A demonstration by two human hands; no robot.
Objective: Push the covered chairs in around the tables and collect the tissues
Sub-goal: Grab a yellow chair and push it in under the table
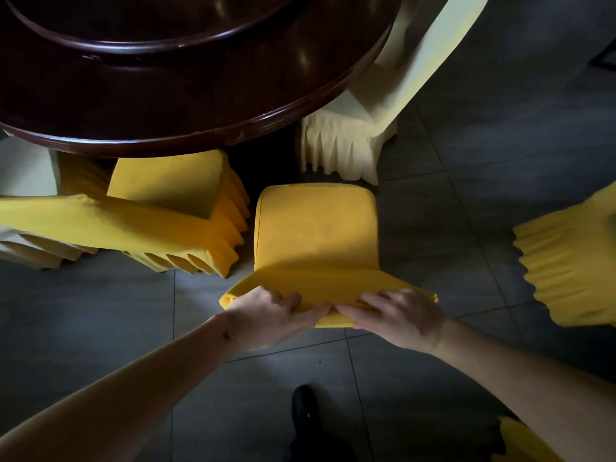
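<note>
A chair in a bright yellow cover (316,235) stands right in front of me, its seat facing the dark round wooden table (206,105). The seat's front edge sits a little short of the table rim. My left hand (266,311) and my right hand (400,315) both grip the top of this chair's backrest, side by side, fingers curled over the yellow cloth. No tissues show anywhere in view.
Another yellow covered chair (173,195) is tucked partly under the table at the left. A pale cream covered chair (360,128) stands at the table's right side. More yellow cloth (573,261) hangs at the right edge. Grey floor tiles and my dark shoe (305,408) lie below.
</note>
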